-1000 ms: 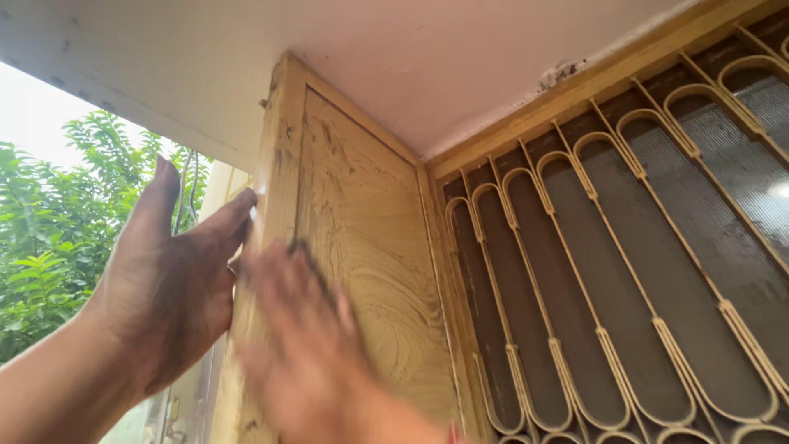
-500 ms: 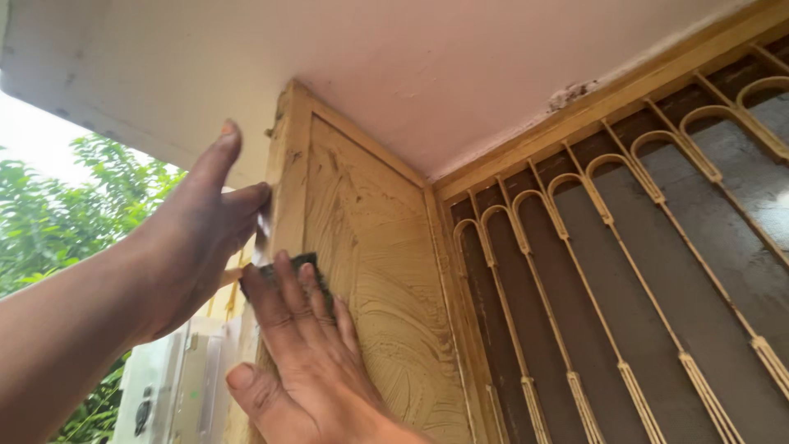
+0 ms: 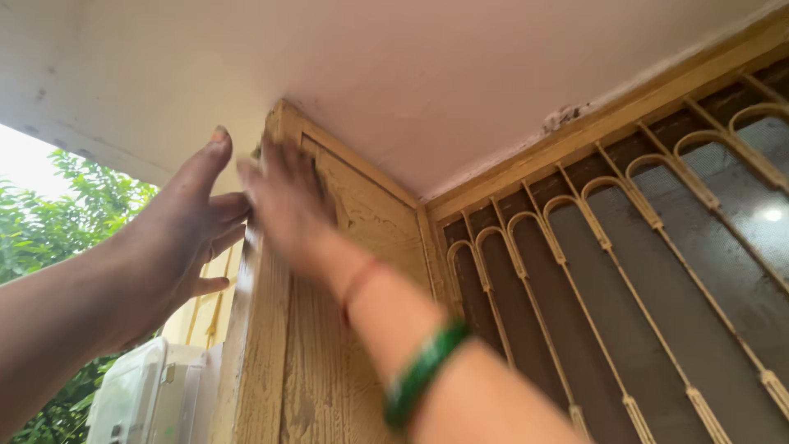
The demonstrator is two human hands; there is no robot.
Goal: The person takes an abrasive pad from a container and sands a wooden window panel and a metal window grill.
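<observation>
Ceiling (image 3: 427, 74) sits low over the work, pale and flaking near the frame joint, so headroom above the door (image 3: 329, 329) is tight. Door is a yellow wooden panel with rough, cracked paint, open with its top edge close under the ceiling; grille (image 3: 657, 271) of looped yellow bars stands just right of it. Left hand (image 3: 177, 238) is open, thumb up, fingers curled round the door's outer edge near the top, bracing it. Right hand (image 3: 283, 201) lies flat on the panel face near the top corner, fingers spread, motion-blurred; cannot tell whether anything is under the palm. Green bangle (image 3: 423, 374) and red thread (image 3: 357, 284) ride the right forearm. White box (image 3: 136, 399) sits low beyond the door's edge, green leaves (image 3: 57, 222) behind it. Risks, as judgement: rough flaking wood could drive a splinter into the flat right palm; a hard upward stroke could knock knuckles on the ceiling; left fingers wrapped round the edge could get pinched if the door swings; bangle could scrape the panel; loosened paint dust could drop towards the face below.
</observation>
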